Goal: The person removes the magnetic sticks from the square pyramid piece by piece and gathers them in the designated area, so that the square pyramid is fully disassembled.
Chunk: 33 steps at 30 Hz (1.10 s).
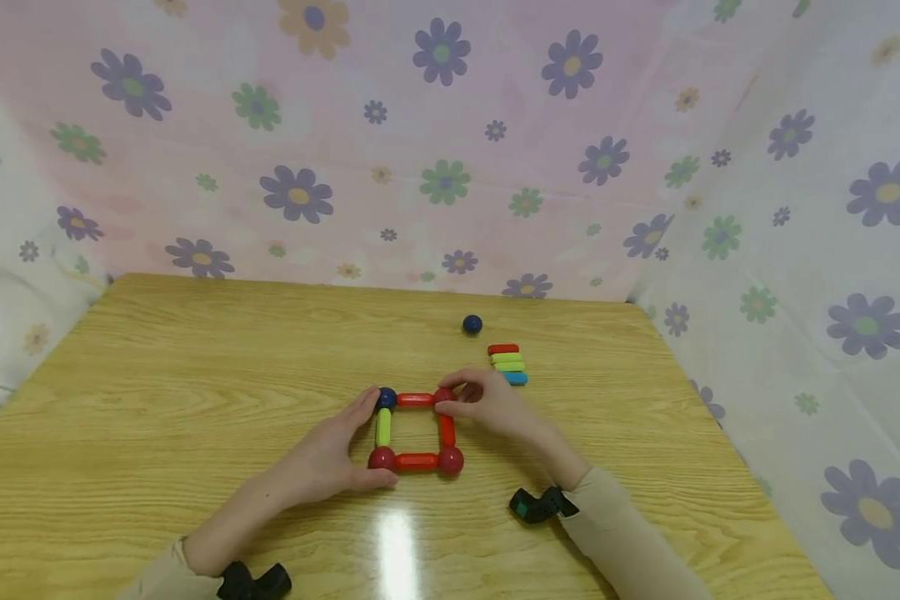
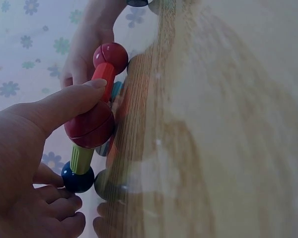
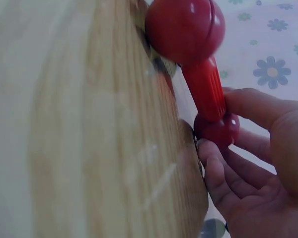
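Square ball-and-rod frame (image 1: 417,461), red, blue and lime, is gripped on the wood-grain desk (image 1: 195,358) by fingers (image 1: 363,406): left side by the left hand (image 1: 321,461), far-right red ball (image 3: 216,130) by the right hand (image 1: 498,410), beyond which loose coloured rods (image 1: 507,358) are laid crosswise.

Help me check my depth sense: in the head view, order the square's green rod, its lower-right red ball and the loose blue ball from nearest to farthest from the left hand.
From the left hand:
1. Green rod: left side of the square.
2. Red ball: the square's lower-right corner.
3. Blue ball: loose, beyond the square.
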Tool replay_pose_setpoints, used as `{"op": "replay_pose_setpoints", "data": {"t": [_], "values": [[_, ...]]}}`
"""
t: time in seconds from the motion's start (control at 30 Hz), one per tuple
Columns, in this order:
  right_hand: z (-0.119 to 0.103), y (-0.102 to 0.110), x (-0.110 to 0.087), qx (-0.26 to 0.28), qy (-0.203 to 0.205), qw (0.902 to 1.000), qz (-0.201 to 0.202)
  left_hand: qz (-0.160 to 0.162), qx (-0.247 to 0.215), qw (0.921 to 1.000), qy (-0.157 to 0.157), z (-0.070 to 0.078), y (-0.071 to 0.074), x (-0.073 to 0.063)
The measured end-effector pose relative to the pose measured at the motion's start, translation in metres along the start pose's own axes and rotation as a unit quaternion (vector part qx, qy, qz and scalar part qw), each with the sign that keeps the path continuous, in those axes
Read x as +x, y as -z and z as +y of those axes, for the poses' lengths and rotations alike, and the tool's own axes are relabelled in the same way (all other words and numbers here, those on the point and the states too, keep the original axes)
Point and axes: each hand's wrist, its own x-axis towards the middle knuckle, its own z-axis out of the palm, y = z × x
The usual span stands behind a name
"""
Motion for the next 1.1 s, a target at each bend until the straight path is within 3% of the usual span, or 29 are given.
{"op": "replay_pose_setpoints", "data": {"t": [0.17,0.4,0.67,1.1], "values": [[0.0,-0.007,0.001,0.008,0.008,0.9999,0.001,-0.001,0.003,1.0,0.001,0.001,0.0,0.0],[-0.002,-0.014,0.002,-0.023,0.032,0.9991,0.017,-0.003,0.004,1.0,0.002,0.002,-0.001,0.001],[-0.007,-0.014,0.0,-0.038,0.071,0.9966,0.019,-0.003,0.004,1.0,-0.002,0.001,-0.001,0.001],[-0.002,-0.016,0.002,-0.059,0.099,0.9931,0.023,-0.003,0.004,1.0,0.002,0.001,-0.001,0.001]]}}
